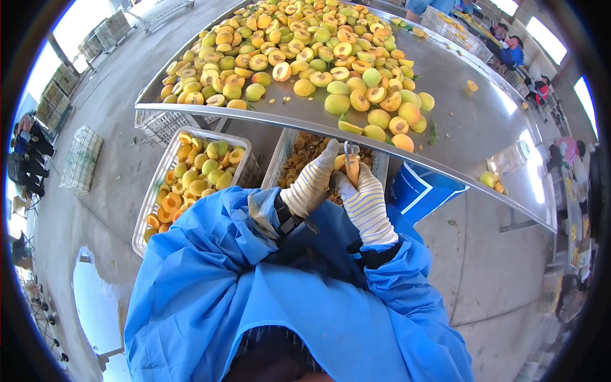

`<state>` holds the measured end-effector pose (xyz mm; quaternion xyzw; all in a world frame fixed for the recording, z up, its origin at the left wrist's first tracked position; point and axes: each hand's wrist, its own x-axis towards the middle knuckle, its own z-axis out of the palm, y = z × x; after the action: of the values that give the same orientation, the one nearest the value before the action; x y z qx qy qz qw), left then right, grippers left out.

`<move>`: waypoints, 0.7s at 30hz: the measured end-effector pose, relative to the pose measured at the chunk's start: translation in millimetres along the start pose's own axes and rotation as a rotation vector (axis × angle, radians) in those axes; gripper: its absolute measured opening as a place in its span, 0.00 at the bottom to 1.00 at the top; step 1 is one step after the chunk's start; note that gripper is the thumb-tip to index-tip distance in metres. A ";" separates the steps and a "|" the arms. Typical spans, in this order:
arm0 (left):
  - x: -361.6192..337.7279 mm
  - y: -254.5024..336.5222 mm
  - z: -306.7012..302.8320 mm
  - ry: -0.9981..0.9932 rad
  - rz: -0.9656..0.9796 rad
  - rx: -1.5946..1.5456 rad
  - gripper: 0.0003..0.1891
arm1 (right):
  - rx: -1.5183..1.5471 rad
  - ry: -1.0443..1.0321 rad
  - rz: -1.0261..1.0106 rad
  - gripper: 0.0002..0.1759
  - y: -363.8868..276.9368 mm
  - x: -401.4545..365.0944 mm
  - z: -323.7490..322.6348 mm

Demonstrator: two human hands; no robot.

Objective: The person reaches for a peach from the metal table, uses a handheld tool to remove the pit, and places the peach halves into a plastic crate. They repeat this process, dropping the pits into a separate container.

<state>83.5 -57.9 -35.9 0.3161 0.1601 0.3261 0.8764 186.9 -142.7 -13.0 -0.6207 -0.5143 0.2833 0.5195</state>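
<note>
Both hands wear striped work gloves and meet over a crate just below the table's front edge. My right hand (366,207) is closed around a pitting tool (352,167) with a tan-orange handle and a metal loop pointing up. My left hand (313,181) is closed beside the loop, apparently on an apricot (339,163), mostly hidden by the glove. Brown apricot pits (304,149) fill the crate beneath. A large pile of apricots (299,51), many cut in half, covers much of the metal table (458,105).
Left of me, a white crate (141,213) holds apricot halves. A blue bag (407,191) is under the table at right. On the table's right side lie a clear plastic jar (509,158) and a few apricots (490,181). Other people work along the far right.
</note>
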 end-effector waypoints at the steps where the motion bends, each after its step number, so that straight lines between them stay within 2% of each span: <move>1: -0.9 -1.3 4.6 0.021 0.077 0.106 0.31 | -0.035 -0.019 0.011 0.16 -1.5 -0.2 -3.4; 2: 6.1 -11.3 -13.7 -0.017 0.065 0.143 0.30 | -0.069 -0.041 0.014 0.16 -2.5 1.1 -5.9; 6: 6.3 -15.3 -16.4 -0.017 0.177 0.233 0.27 | -0.325 0.043 -0.209 0.14 2.0 0.7 -0.1; 7: 9.9 -16.2 -15.0 0.036 0.164 0.166 0.27 | -0.255 0.092 -0.215 0.13 4.0 0.3 3.0; 8: 13.2 -15.8 -14.6 0.086 0.152 0.095 0.27 | -0.108 0.114 -0.080 0.13 2.3 0.4 0.9; 9: 5.0 -3.0 -8.1 0.063 0.057 0.132 0.26 | 0.037 0.132 0.056 0.13 -2.6 1.2 -4.8; 10: -1.5 6.6 -6.5 0.063 0.072 0.245 0.26 | 0.179 0.146 0.195 0.13 -4.2 2.8 -10.6; 11: -7.2 15.2 -6.4 0.065 0.086 0.359 0.26 | 0.196 0.225 0.182 0.11 1.5 6.0 -15.6; 12: -12.7 23.8 -6.9 0.066 0.099 0.474 0.25 | -0.048 0.265 0.034 0.12 13.5 9.5 -23.6; 13: -18.8 33.0 -8.3 0.121 0.212 0.482 0.24 | -0.202 0.129 0.067 0.15 14.1 9.1 -34.9; 15: -36.1 71.4 -34.9 0.128 0.129 0.483 0.21 | -0.507 -0.089 0.131 0.22 12.8 3.3 -52.5; 16: -50.0 88.9 -44.2 0.223 0.189 0.697 0.19 | -0.661 -0.176 0.161 0.26 12.9 -0.5 -56.2; 17: -71.4 114.8 -37.3 0.380 0.145 1.010 0.17 | -0.695 -0.151 0.144 0.27 12.0 -4.7 -55.8; 18: -80.7 130.6 -50.8 0.493 0.078 1.301 0.16 | -0.600 -0.155 0.133 0.27 3.5 -5.5 -55.0; 19: -89.7 143.3 -78.6 0.473 0.081 1.560 0.16 | -0.507 -0.160 0.122 0.28 -8.5 -6.1 -54.0; 20: -96.4 154.4 -103.1 0.415 0.107 1.687 0.16 | -0.414 -0.166 0.113 0.29 -13.7 -5.7 -52.8; 21: -95.9 161.8 -110.1 0.445 0.259 1.848 0.16 | -0.420 -0.179 0.070 0.30 -9.3 -5.0 -52.3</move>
<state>-116.8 22.1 -4.6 0.8286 0.4805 0.2179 0.1875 228.4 -166.5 10.5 -0.7051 -0.5843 0.2418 0.3209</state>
